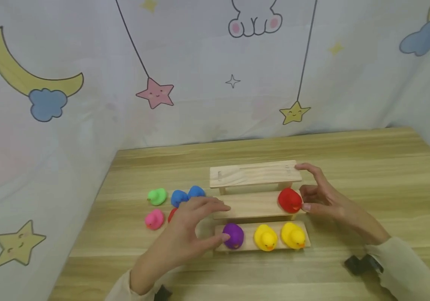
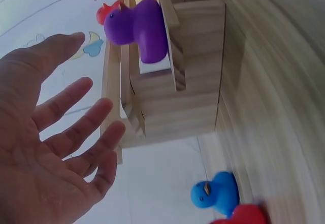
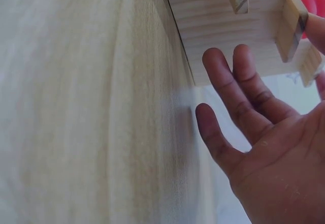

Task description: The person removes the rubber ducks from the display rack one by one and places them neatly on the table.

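A three-step wooden stand point(image 1: 250, 205) lies between the two hands. On its lowest step sit a purple rubber duck point(image 1: 235, 235), a yellow duck point(image 1: 265, 237) and a second yellow duck point(image 1: 293, 235); a red duck point(image 1: 288, 200) occupies the right end of the middle step. My left hand point(image 1: 185, 230) hovers at the stand's left side, fingers spread and holding nothing, its thumb overlapping the purple duck in the head view. At the right end, my right hand point(image 1: 329, 202) has its index fingertip by the top step's corner and its thumb by the middle step, fingers loosely extended.
Left of the stand, on the wood-grain table point(image 1: 369, 167), are a green duck point(image 1: 157, 196), a pink duck point(image 1: 154, 219), two blue ducks point(image 1: 179, 198) and a red duck point(image 2: 246, 215) partly behind my left hand. A patterned cloth point(image 1: 207, 104) hangs behind the table.
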{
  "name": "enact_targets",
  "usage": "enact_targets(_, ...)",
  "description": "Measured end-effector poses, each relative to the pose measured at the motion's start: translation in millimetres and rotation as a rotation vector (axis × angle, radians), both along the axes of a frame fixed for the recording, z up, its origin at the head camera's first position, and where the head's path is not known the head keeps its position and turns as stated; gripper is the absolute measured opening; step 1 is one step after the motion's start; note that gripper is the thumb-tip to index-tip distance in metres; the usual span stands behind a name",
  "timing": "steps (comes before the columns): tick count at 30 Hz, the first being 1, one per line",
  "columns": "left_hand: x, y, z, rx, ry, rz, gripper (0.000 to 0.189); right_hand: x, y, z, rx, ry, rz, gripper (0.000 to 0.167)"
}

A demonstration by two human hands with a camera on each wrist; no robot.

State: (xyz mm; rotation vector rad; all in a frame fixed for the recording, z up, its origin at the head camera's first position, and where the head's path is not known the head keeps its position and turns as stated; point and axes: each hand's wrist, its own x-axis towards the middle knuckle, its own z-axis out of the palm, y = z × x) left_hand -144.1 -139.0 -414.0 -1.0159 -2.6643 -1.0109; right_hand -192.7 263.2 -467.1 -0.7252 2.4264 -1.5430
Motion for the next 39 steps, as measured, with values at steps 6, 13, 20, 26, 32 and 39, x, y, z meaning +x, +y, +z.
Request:
enact_targets(6, 1.2, 12.5, -0.5, -0.029, -0.010, -0.031, 0.054, -2.6, -2, -1.7, -0.040, 0.025, 0.045, 0.090)
enact_targets(13, -8.0, 37.0, 3.3, -0.038, -0.001, -0.068, 0.051, -7.3, -1, -4.5, -0.088, 0.043, 0.098, 0.090)
enact_targets(20, -18.3, 64.6, 5.5, -0.061, -0.047, -0.111, 0.054, -6.9, -3, -6.1, -0.098, 0.044, 0.104, 0.091)
enact_targets(26, -26.6, 89.7, 9.5, -0.090, -0.076, -0.118, 0.060, -7.8, -1, -6.2, -0.152, 0.046, 0.152, 0.090)
enact_targets(32, -30.6, 102.2, 11.1, -0.117, -0.068, -0.112, 0.063, -8.8, -1, -7.0, -0.155, 0.045, 0.160, 0.090)
enact_targets(39, -34.5, 112.8, 10.5, -0.063, -0.054, -0.163, 0.062, -9.6, -1, -7.4, -0.163, 0.023, 0.162, 0.091)
